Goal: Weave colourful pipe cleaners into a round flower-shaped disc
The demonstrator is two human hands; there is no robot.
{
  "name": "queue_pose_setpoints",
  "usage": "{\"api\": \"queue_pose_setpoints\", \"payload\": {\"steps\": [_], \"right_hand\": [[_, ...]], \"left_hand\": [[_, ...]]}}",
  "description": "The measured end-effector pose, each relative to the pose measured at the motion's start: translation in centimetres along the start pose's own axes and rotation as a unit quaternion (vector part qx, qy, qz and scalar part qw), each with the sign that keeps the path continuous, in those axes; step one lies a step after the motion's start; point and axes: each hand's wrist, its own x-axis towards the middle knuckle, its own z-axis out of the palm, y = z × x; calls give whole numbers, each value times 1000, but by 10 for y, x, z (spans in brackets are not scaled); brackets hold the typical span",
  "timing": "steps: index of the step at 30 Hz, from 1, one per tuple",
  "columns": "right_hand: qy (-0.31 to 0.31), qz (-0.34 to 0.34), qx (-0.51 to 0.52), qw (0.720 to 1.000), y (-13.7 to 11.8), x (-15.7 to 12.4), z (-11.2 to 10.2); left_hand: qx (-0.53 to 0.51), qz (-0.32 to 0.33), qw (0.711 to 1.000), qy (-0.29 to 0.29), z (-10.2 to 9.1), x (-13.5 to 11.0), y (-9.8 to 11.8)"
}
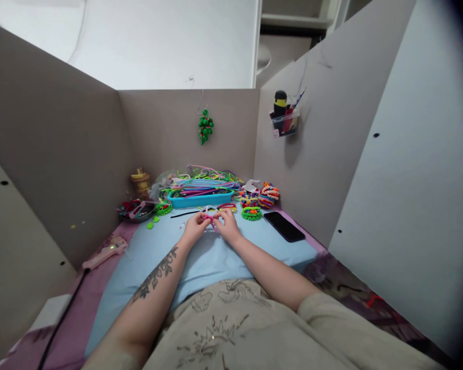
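Note:
Both my hands meet over the middle of the blue cloth, fingers pinched on a bright pink pipe cleaner. My left hand grips it from the left, and my right hand holds it from the right. The pink piece looks bent, though fingertips hide much of its shape. Just beyond my hands lie red and yellow pipe cleaners and a black pipe cleaner. A green fuzzy ring-like piece with an orange middle sits right of my right hand.
Behind stands a blue tray heaped with coloured pipe cleaners. A black phone lies at right, a pink glue gun with a black cord at left. A bowl of small items stands back left. Grey panels enclose three sides.

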Motion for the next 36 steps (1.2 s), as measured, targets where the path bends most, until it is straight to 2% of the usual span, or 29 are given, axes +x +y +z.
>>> {"api": "queue_pose_setpoints", "payload": {"steps": [4, 8, 17, 24, 36], "right_hand": [[-26, -46, -11, 999, -7, -3, -5], [-60, -89, -21, 994, -12, -5, -5], [-57, -119, -23, 991, -20, -6, -7], [19, -72, -1, 997, -17, -4, -10], [-10, -37, 30, 999, -7, 0, -4]], "left_hand": [[-30, -28, 999, 27, -4, 5, -2], [-63, -46, 997, 28, -7, 7, -4], [-43, -50, 998, 24, -6, 5, -3], [21, -11, 999, 39, -2, 4, -4], [49, 16, 999, 10, -4, 5, -7]]}}
